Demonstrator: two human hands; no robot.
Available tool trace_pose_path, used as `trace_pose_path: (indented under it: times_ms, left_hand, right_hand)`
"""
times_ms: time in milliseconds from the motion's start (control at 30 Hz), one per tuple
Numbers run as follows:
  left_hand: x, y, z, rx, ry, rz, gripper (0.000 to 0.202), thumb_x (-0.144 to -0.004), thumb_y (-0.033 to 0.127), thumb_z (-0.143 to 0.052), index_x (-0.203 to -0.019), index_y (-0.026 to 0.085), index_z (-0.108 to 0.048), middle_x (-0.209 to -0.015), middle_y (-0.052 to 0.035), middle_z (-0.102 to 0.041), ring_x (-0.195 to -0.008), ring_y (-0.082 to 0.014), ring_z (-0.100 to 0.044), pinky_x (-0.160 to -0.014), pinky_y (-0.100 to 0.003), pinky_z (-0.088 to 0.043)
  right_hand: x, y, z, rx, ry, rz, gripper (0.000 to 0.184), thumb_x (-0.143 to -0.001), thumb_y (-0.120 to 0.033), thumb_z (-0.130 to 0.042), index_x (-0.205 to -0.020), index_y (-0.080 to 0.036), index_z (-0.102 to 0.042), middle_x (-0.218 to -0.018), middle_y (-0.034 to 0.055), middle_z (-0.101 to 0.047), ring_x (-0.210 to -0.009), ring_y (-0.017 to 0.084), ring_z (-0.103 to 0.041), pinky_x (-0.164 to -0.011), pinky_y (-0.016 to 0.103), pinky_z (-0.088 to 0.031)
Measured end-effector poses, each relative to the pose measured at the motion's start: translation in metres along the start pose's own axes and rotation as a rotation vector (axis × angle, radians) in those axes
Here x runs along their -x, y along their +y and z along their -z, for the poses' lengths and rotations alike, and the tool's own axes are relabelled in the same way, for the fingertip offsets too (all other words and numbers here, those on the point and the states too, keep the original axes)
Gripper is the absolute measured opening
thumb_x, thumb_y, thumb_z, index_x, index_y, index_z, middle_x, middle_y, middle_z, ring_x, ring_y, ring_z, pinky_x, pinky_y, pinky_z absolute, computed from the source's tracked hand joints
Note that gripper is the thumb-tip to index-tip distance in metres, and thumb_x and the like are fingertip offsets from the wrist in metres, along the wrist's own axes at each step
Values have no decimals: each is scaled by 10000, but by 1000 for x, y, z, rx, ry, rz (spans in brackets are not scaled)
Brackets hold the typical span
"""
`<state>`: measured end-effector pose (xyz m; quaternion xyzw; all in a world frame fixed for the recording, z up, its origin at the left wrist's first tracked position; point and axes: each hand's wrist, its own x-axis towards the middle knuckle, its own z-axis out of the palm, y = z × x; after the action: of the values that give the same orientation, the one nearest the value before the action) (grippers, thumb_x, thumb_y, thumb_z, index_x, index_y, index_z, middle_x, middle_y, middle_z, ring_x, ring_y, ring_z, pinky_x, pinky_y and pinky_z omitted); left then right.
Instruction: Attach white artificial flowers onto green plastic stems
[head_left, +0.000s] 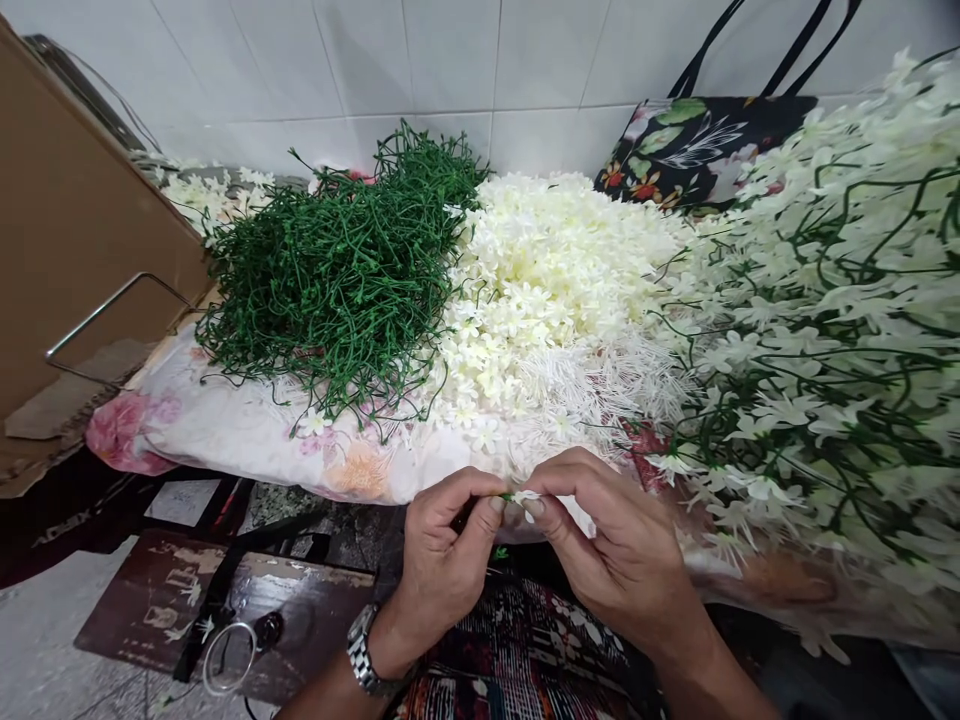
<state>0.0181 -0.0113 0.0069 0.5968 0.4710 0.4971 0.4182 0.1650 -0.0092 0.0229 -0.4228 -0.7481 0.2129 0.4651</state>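
My left hand is closed in a pinch on the tip of a green plastic stem, most of it hidden by the fingers. Thumb and forefinger of my right hand grip a small white artificial flower, which meets the stem between both hands. Beyond them on the cloth lies a heap of loose green stems. To its right is a pile of loose white blossoms, with thin white stamen strands in front. Assembled white flower sprays with green stems are massed at the right.
A floral cloth covers the work surface against a tiled wall. At the left stands a cardboard box beside a bent metal wire. A black floral bag leans at the back. Lower left is a dark wooden board.
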Motion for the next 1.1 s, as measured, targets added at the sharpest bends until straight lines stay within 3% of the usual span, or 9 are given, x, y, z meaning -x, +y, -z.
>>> trace_pose_path:
  times_ms: [233,1100]
  left_hand:
    - [-7,-1,-2,-120,11,-122,167,-786,115,-516,-698,161,-651,-579,6,-629,-490,-94,-525,-459,-182,-417]
    - [-9,-2,-6,-110,39,-19,200,-772,132,-485,-625,157,-618,-501,22,-538,-452,-87,-456,-440,-181,-382]
  right_hand:
    - [0,4,-4,108,28,48,121,-864,-88,-475,-809,-178,-535,-690,24,-552,-646,129,-527,-560,246,-443]
    - [-3,12,-22,86,65,-11,119,-861,-103,-469,-790,-188,-513,-652,-9,-517,-579,104,-501,-503,214,-417]
